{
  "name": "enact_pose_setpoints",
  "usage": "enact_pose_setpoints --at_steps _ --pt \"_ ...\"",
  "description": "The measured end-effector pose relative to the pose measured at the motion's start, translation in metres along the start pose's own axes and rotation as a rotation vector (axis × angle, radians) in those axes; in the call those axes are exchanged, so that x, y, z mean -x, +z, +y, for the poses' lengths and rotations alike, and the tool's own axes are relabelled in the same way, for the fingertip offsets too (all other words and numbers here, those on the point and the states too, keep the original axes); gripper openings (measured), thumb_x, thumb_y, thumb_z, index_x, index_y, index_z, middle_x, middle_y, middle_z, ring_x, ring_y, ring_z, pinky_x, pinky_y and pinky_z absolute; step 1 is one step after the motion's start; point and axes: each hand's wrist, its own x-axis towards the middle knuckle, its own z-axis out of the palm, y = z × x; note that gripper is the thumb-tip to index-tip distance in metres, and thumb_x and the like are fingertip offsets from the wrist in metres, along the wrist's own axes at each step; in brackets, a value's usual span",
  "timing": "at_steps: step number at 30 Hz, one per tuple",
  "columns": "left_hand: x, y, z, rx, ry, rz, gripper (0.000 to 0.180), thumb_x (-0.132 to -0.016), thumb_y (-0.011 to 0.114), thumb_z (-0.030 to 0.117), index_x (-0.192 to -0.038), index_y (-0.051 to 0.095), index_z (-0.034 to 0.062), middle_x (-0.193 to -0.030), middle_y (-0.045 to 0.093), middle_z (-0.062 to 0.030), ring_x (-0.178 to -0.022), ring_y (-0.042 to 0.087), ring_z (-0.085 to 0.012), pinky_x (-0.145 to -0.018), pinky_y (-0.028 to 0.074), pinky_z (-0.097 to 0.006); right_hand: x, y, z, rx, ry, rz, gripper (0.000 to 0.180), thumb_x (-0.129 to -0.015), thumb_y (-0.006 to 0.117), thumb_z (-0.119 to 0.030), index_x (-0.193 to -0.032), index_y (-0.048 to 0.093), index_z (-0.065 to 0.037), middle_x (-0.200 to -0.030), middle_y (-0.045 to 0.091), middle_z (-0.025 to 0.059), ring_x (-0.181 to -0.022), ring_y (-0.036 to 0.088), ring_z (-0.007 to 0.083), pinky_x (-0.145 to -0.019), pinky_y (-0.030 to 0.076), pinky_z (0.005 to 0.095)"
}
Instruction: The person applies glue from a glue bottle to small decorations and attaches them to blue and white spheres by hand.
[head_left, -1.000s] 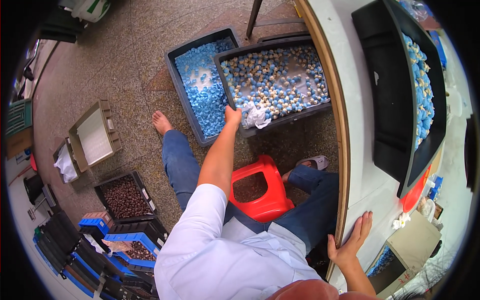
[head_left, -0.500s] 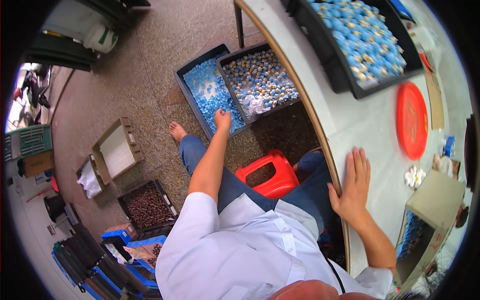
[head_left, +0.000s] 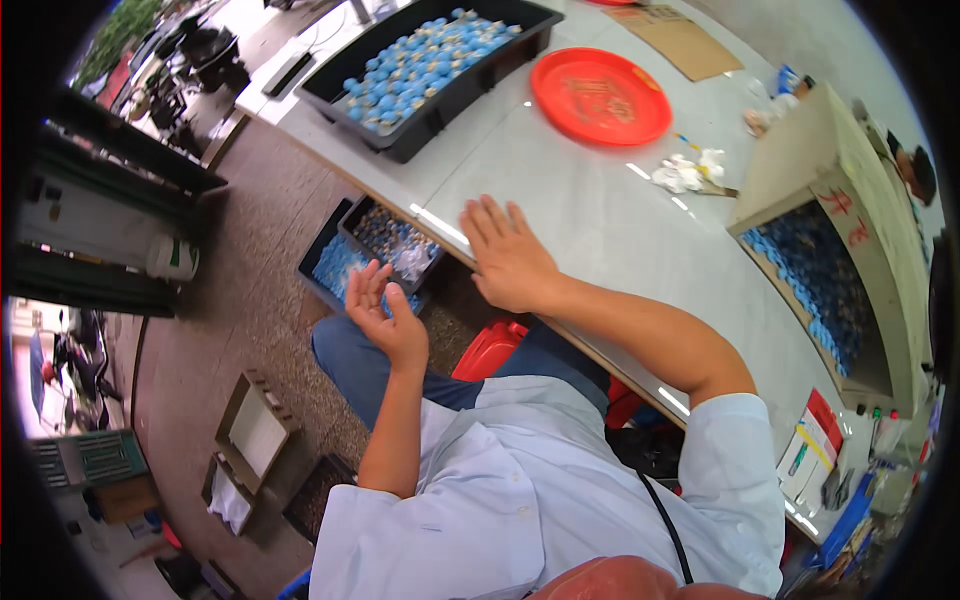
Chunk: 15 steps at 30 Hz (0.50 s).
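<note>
Left hand point(head_left: 385, 315) lifted off floor tray point(head_left: 385, 235); fingers point(head_left: 362, 285) open above it

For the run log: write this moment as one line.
left hand: open, empty, above floor bins | right hand: flat on grey table edge | black tray of blue pieces, round red plastic plate: untouched

The bare right hand point(head_left: 510, 258) lies flat, palm down, fingers spread, on the pale grey tabletop point(head_left: 620, 230) close to its near edge; the bare left hand point(head_left: 385, 310) is raised open and empty, palm up, fingers loosely curled, above the two black plastic floor trays point(head_left: 345, 255) beneath the table edge; one tray holds light blue pieces, the other mixed blue and pale pieces with a crumpled clear plastic bag point(head_left: 412, 262) on top; the trays sit side by side, touching.
</note>
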Motion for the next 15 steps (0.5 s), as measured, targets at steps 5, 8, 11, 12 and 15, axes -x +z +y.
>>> enact_pose_setpoints --at_steps 5,8,11,12,15 --pt "-0.01 0.023 0.037 0.014 0.098 -0.09 0.044 -0.1 0.049 0.0 -0.141 0.036 -0.0024 -0.13 0.058 -0.0205 -0.108 0.063 -0.0226 -0.097 0.049 -0.035 0.001 0.014 0.003 -0.006 -0.034 0.1 0.081 -0.087 0.067 -0.03 -0.151 0.032 0.007 -0.159 0.031 0.0256 -0.151 0.024 0.0399 -0.122 0.02 0.0549" --pt "-0.03 0.006 0.022 0.009 -0.12 0.031 0.035 -0.102 0.047 0.0 -0.137 0.041 -0.0033 -0.124 0.061 -0.0179 -0.096 0.063 -0.0175 -0.09 0.052 -0.031 0.005 0.008 0.004 -0.056 -0.033 0.08 0.076 -0.088 0.063 -0.027 -0.15 0.035 0.008 -0.158 0.033 0.025 -0.15 0.026 0.0399 -0.122 0.019 0.0556" --pt "-0.05 -0.034 -0.019 -0.014 -0.25 0.176 0.033 -0.102 0.048 0.0 -0.134 0.043 -0.0035 -0.119 0.062 -0.0166 -0.092 0.064 -0.0169 -0.087 0.054 -0.031 0.01 0.007 0.014 -0.042 0.002 0.073 0.076 -0.088 0.064 -0.028 -0.15 0.035 0.007 -0.159 0.033 0.0237 -0.151 0.026 0.0392 -0.123 0.019 0.0547" --pt "-0.051 -0.057 -0.041 -0.079 -0.268 0.218 0.032 -0.101 0.05 0.001 -0.132 0.045 -0.0036 -0.115 0.063 -0.0155 -0.089 0.065 -0.0166 -0.083 0.055 -0.031 0.009 0.007 0.013 -0.022 0.014 0.05 0.08 -0.088 0.066 -0.029 -0.151 0.032 0.006 -0.159 0.032 0.0233 -0.151 0.025 0.0387 -0.123 0.019 0.0542" --pt "-0.027 -0.127 -0.111 -0.195 -0.389 0.307 0.032 -0.099 0.057 0.003 -0.129 0.048 -0.0028 -0.107 0.066 -0.0124 -0.081 0.066 -0.0154 -0.071 0.053 -0.029 0.005 0.002 0.003 -0.016 -0.019 0.017 0.084 -0.087 0.069 -0.03 -0.152 0.03 0.005 -0.16 0.031 0.0227 -0.151 0.024 0.0382 -0.123 0.019 0.0537"
